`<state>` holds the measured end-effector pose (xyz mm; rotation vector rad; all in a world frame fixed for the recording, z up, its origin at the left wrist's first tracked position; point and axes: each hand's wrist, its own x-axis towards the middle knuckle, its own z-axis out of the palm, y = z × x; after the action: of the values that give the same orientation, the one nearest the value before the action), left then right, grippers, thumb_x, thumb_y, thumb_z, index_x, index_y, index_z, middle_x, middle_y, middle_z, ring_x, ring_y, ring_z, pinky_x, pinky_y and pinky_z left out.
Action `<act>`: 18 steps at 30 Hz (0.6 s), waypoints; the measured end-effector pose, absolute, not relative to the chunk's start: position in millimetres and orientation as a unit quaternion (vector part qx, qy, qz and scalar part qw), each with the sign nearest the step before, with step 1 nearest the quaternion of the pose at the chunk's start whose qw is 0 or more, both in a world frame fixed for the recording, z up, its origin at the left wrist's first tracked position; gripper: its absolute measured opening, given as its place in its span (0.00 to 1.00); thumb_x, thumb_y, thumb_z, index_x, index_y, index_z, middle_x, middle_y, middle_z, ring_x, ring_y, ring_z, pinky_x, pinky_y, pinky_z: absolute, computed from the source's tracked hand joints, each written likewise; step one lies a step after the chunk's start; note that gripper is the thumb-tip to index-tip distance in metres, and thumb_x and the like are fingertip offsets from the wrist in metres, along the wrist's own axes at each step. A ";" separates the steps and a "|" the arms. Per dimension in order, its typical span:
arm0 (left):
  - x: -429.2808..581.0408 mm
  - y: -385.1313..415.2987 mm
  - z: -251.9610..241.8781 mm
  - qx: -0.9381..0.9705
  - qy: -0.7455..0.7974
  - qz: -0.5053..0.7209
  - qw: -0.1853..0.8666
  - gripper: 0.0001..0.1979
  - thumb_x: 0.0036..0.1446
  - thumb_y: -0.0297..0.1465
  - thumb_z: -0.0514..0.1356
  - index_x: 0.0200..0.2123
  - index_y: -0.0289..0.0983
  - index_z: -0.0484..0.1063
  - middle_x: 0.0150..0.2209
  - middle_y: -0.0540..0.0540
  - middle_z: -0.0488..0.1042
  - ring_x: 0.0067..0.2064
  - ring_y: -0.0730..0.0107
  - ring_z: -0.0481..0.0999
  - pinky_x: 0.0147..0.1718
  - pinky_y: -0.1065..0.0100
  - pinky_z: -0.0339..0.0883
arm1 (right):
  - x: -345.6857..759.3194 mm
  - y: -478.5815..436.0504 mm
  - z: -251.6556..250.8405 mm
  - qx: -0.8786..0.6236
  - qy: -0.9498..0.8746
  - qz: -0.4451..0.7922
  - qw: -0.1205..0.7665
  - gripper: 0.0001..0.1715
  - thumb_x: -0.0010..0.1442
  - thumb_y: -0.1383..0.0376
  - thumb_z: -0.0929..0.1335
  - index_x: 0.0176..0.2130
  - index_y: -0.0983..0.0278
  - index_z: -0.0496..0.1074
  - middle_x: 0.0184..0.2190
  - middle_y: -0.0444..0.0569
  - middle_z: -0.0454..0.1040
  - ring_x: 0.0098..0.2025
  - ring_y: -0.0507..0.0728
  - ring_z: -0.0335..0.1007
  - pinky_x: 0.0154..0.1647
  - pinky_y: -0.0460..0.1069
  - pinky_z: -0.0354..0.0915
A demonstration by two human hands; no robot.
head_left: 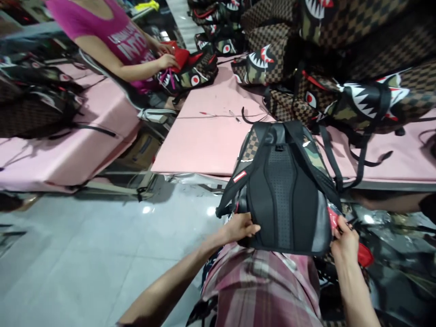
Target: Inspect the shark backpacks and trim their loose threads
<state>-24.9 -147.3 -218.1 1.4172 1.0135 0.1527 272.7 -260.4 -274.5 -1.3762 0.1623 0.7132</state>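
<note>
A black-backed backpack leans between the pink table's front edge and my lap, its padded back panel and shoulder straps facing me. Brown checks and camouflage show along its upper sides. My left hand is closed on the lower left edge of the backpack, with the fingers curled. On the opposite side, my right hand grips the lower right edge, its fingertips beside a shiny red piece at the side pocket. Whether those fingers also hold the red piece, I cannot tell.
Several checked shark-face backpacks are piled on the pink table, straps trailing. Two pens lie there. Across the table, a person in a magenta shirt handles a red piece on another backpack. More bags sit at left.
</note>
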 end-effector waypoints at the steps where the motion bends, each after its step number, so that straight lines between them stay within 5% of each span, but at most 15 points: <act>1: -33.1 -143.3 -216.0 0.675 0.447 0.087 0.581 0.11 0.54 0.36 0.58 0.33 0.34 0.73 0.32 0.44 0.77 0.33 0.66 0.75 0.33 0.68 0.69 | 272.9 -260.1 -275.0 -0.627 0.071 0.316 0.708 0.23 0.32 0.63 0.77 0.23 0.64 0.61 0.13 0.31 0.55 0.12 0.42 0.45 0.11 0.41 0.41; 6: -56.9 -101.8 -220.4 0.804 0.481 0.218 0.273 0.18 0.55 0.26 0.55 0.50 0.39 0.68 0.54 0.43 0.67 0.54 0.61 0.66 0.55 0.58 0.58 | 274.6 -260.9 -277.0 -0.665 0.051 0.274 0.693 0.22 0.32 0.62 0.76 0.22 0.64 0.61 0.16 0.34 0.57 0.14 0.43 0.47 0.11 0.42 0.43; 11: -65.1 -70.2 -236.8 0.814 0.483 0.197 0.255 0.28 0.50 0.28 0.61 0.56 0.43 0.62 0.57 0.43 0.62 0.56 0.60 0.63 0.54 0.58 0.59 | 277.2 -262.4 -275.6 -0.684 0.020 0.266 0.679 0.23 0.30 0.62 0.77 0.22 0.64 0.61 0.17 0.35 0.58 0.15 0.43 0.48 0.12 0.43 0.46; 14: -77.1 -57.5 -243.6 0.783 0.494 0.270 0.265 0.21 0.54 0.27 0.56 0.52 0.41 0.65 0.52 0.45 0.68 0.53 0.64 0.67 0.53 0.61 0.61 | 275.1 -262.3 -271.8 -0.688 0.046 0.258 0.677 0.24 0.29 0.63 0.77 0.22 0.63 0.62 0.17 0.35 0.59 0.16 0.44 0.51 0.13 0.42 0.51; 18: -84.7 -50.3 -254.4 0.740 0.545 0.335 0.209 0.14 0.56 0.23 0.48 0.35 0.38 0.74 0.50 0.43 0.69 0.56 0.60 0.64 0.56 0.55 0.56 | 270.2 -262.5 -266.8 -0.682 0.026 0.275 0.677 0.24 0.31 0.62 0.78 0.21 0.63 0.61 0.14 0.33 0.55 0.14 0.44 0.48 0.12 0.42 0.49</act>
<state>-84.7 -50.3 -254.4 2.0570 1.5147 0.9330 270.2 -262.5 -266.8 -1.5331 0.0595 0.6176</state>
